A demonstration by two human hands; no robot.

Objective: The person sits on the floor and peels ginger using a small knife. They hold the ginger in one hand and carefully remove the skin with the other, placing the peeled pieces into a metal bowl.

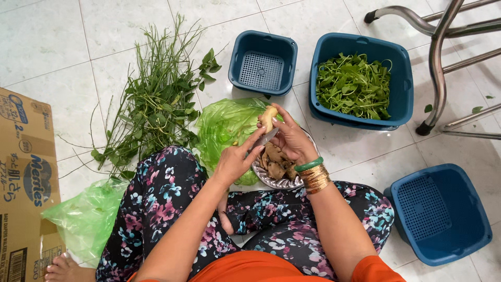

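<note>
1. A pale, peeled ginger piece (pixel 267 118) is pinched by the curled fingers of the right hand (pixel 290 140), centre frame.
2. A knife (pixel 266 138) is gripped by the closed left hand (pixel 235 162), blade against the ginger.
3. A metal plate (pixel 279 183) of brown ginger pieces (pixel 275 162) is seen just below.
4. Blue baskets are placed upper right; one (pixel 397 78) is filled with greens (pixel 354 86).
</note>
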